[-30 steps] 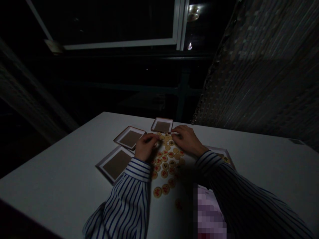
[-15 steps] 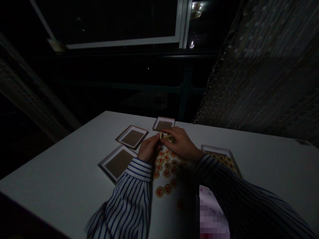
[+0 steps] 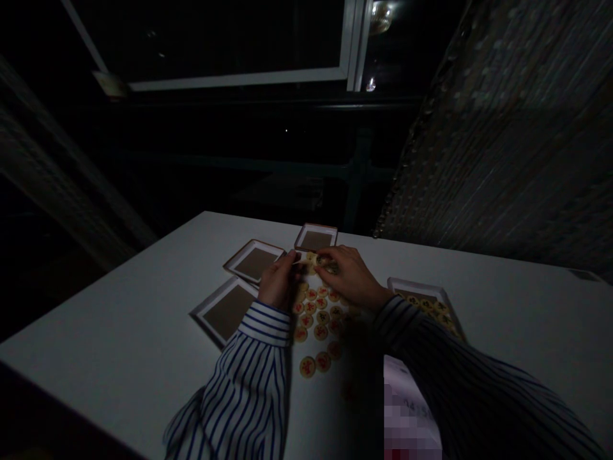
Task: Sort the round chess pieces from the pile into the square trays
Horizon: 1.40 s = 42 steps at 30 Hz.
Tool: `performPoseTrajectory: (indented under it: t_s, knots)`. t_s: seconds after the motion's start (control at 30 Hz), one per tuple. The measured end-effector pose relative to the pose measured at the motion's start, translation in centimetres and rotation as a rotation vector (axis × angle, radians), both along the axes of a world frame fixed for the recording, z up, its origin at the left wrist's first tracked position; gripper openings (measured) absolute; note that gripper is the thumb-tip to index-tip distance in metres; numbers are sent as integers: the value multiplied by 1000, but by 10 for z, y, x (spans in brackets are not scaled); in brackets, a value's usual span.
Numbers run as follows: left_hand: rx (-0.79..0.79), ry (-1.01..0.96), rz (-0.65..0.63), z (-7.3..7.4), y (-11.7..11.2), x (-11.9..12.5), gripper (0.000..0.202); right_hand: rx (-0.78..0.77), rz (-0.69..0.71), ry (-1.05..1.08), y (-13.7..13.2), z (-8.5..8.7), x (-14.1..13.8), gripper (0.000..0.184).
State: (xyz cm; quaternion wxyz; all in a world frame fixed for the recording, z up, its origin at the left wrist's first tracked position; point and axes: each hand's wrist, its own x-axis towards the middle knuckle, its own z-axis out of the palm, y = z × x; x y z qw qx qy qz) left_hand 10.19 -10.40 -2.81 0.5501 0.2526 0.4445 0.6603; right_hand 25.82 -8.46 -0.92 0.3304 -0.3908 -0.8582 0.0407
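Observation:
My right hand (image 3: 348, 273) is closed around some round wooden xiangqi pieces (image 3: 327, 266), held between thumb and fingers above the table. A pale piece (image 3: 311, 256) shows at its fingertips. Just left of it, my left hand (image 3: 278, 279) is half curled, thumb raised and apart from the shadowed fingers; no piece shows clearly in it. Below and between the hands, several xiangqi pieces (image 3: 320, 332) with red or dark characters lie in loose rows on the white table (image 3: 158, 319). Part of these rows is in deep shadow under my right arm.
Shallow box parts with brown insides stand on the table: one at left (image 3: 198, 314), one behind it (image 3: 228, 263), one at the back (image 3: 316, 227). At right, another tray (image 3: 443, 294) holds several pieces. A lit, pixelated screen (image 3: 407, 390) lies under my right forearm.
My left hand has moved a little left, away from the piece at the right fingertips, uncovering more pieces on the table. My right hand stays nearly in place with its pieces.

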Motion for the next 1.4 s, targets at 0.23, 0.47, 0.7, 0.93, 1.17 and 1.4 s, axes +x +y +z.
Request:
performPoseTrajectory:
  t_s: [0.23, 0.47, 0.7, 0.93, 1.17, 1.4]
  knots:
    - [80, -24, 262, 2, 4, -20, 30, -41, -27, -223, 4, -8, 4, 30]
    - [28, -36, 421, 7, 3, -29, 25, -46, 6, -405, 4, -14, -1, 27]
    - [-11, 72, 423, 3, 3, -33, 29, -46, 65, -450, 2, -15, -5, 23]
    - [-19, 197, 397, -3, 3, -32, 24, -36, 96, -452, 2, -14, -4, 22]
    - [-38, 256, 349, -3, 2, -30, 31, -43, 108, -461, 1, -15, -5, 24]
    - [20, 436, 289, -2, 3, -25, 24, -56, 18, -385, 5, -6, 7, 24]
